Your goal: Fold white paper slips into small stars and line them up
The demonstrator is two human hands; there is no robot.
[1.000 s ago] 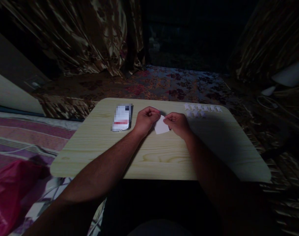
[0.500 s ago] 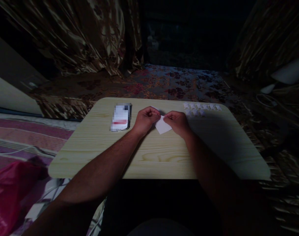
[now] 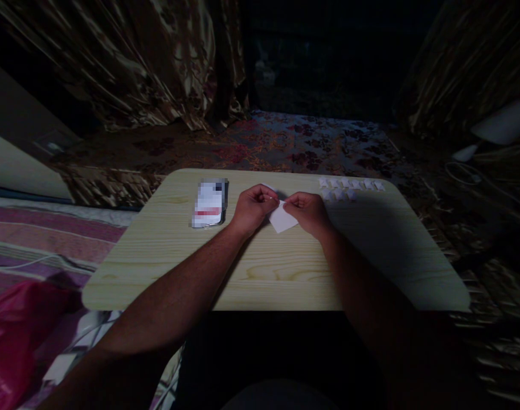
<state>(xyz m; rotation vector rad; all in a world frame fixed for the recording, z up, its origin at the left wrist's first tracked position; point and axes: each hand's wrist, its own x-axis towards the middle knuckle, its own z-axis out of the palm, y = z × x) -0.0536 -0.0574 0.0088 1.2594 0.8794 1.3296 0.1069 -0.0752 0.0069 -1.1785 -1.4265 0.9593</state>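
Note:
A small white sheet of paper (image 3: 282,221) lies between my hands over the middle of the table, one corner pointing toward me. My left hand (image 3: 255,209) pinches its upper left edge, fingers closed. From the other side my right hand (image 3: 308,210) pinches the upper right edge with thumb and forefinger. The fingertips of both hands nearly meet at the paper's top, where they hide part of it. Beyond the right hand, several small folded white paper pieces (image 3: 345,184) stand in two rows near the table's far edge.
The pale wood-grain table (image 3: 285,290) has rounded corners. A pixelated phone-like object (image 3: 208,205) lies left of my hands. A striped bed cover (image 3: 72,245) and a pink bag (image 3: 20,324) are at the left, a white lamp (image 3: 503,122) at the far right. Patterned curtains (image 3: 170,62) hang behind.
Both hands keep their pinch on the paper almost unmoved. The view has shifted very slightly.

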